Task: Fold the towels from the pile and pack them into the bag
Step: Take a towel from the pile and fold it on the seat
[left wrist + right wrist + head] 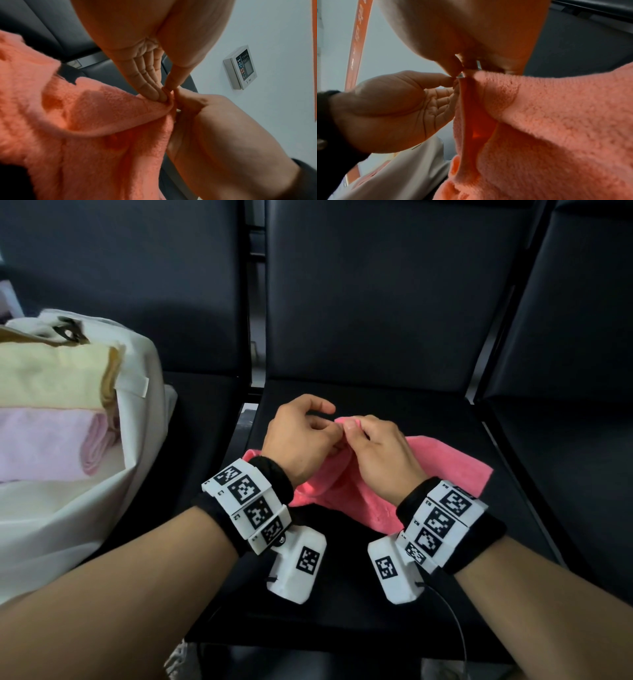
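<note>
A pink towel (448,463) lies crumpled on the black chair seat (394,594) in front of me, its far part lifted. My left hand (330,431) and right hand (352,428) meet above it, and each pinches the towel's raised hemmed edge. In the left wrist view my left fingertips (159,94) and thumb clamp the towel (82,121) hem, with the right hand (214,128) close beside. In the right wrist view the right hand (462,70) pinches the towel (556,121) corner opposite the left hand (393,108). The white bag (140,419) stands at left.
Inside the bag lie a folded yellow towel (51,378) and a folded lilac towel (44,443). Black chair backs (394,296) rise behind the seat, with a gap (255,337) between chairs. A control panel (240,67) hangs on the wall. A cable (455,621) trails from my right wrist.
</note>
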### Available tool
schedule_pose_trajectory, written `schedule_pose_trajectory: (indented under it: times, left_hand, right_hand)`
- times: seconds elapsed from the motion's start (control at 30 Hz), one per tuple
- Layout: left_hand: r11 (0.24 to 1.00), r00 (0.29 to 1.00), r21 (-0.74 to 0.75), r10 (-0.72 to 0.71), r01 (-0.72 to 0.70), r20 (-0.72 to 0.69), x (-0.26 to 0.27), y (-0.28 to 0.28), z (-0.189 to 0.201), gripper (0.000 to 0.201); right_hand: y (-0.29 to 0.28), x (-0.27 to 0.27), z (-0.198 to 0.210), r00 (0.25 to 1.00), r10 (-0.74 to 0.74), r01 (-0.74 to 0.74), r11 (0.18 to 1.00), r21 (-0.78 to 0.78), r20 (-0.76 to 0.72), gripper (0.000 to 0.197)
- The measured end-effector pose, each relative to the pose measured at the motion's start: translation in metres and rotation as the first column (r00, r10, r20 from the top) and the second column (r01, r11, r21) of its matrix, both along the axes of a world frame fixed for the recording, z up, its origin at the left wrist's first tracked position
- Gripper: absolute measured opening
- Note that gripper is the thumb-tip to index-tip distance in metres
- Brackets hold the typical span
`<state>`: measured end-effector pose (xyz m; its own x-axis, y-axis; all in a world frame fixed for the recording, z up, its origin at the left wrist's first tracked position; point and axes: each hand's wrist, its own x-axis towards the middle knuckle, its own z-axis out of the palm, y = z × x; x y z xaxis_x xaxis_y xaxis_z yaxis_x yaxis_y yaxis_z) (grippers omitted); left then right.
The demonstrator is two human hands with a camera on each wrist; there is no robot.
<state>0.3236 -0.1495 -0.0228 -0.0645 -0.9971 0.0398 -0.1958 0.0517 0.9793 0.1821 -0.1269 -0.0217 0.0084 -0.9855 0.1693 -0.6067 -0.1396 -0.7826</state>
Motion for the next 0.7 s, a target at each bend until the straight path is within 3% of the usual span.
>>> schedule_pose_trajectory:
  times: [0.17, 0.3, 0.4, 0.7]
  left_hand:
    - [1.0, 1.0, 0.017, -0.011, 0.011, -0.019, 0.0, 0.0022, 0.0026, 0.014]
    - [0.999, 0.999, 0.032, 0.009, -0.008, -0.047, 0.0007, 0.0026, 0.0054, 0.013]
    - [0.999, 0.998, 0.046, 0.011, -0.008, -0.065, 0.0013, 0.0018, 0.0056, 0.012]
    - [0.994, 0.991, 0.099, 0.065, -0.054, -0.116, 0.0038, 0.0038, 0.0096, 0.011]
  right_hand:
    - [0.0, 0.0009, -0.001, 0.999, 0.0, 0.0, 1.0, -0.011, 0.037, 0.036]
    - [-0.0002, -0.0031, -0.0013, 0.987, -0.12, 0.139, 0.973, -0.185, 0.108, 0.016]
    - [0.0003, -0.0053, -0.0001, 0.983, -0.127, 0.153, 0.966, -0.21, 0.134, 0.012]
    - [0.0039, 0.0, -0.0018, 0.998, -0.059, 0.054, 0.985, -0.162, -0.026, 0.025]
